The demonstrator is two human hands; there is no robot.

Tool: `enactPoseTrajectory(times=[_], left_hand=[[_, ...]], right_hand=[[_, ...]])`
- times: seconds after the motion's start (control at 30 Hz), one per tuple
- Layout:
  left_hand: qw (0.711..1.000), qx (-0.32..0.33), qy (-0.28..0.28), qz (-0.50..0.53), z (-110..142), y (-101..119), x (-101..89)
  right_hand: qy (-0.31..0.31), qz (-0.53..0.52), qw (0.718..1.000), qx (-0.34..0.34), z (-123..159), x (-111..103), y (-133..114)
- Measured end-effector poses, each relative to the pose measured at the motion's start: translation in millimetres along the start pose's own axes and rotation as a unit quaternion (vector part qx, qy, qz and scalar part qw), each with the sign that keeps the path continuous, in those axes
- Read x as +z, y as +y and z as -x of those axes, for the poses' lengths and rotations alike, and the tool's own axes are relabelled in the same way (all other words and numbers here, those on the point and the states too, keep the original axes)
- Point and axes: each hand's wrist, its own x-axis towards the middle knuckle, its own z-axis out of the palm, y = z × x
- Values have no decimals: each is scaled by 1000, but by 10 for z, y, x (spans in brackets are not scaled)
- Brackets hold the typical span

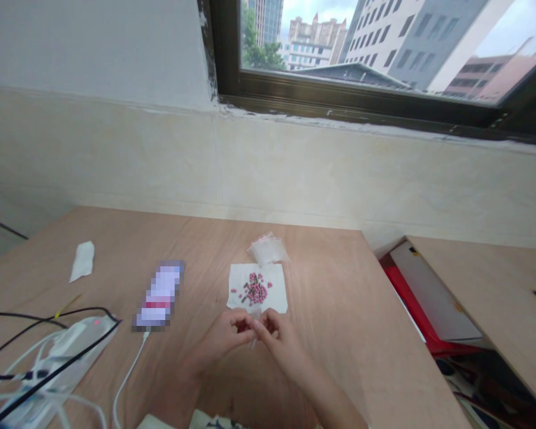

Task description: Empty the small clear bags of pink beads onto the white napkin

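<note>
My left hand (223, 336) and my right hand (279, 344) meet at the table's near middle, their fingertips pinching a small clear plastic bag (254, 325) from both sides. Just beyond them lies a white paper sheet (272, 292) carrying a heap of small pink pellets (255, 291), too small to tell as beads or pills. The bag's lower part hangs between my hands and is partly hidden by my fingers. A stack of similar clear plastic bags (267, 250) touches the sheet's far edge.
A wooden table (339, 298) ends at a wall on the far side and at a right edge. To the left lie a pixelated phone (159, 295) on a white cable, a white power strip (53, 363) with tangled cables, and a tissue (83, 261). A red folder (411, 298) sits beyond the right edge.
</note>
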Motion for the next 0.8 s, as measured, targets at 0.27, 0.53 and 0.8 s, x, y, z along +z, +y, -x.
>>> enactPoseTrajectory(times=[0.27, 0.53, 0.8], left_hand=[[1000, 10, -20, 8, -24, -24, -15], [999, -22, -14, 26, -58, -107, 12], [997, -32, 2, 73, -83, -51, -23]], right_hand=[[-13, -57, 998, 15, -93, -8, 211], [-43, -81, 995, 30, -112, 25, 220], [-41, -70, 996, 44, -178, -10, 177]])
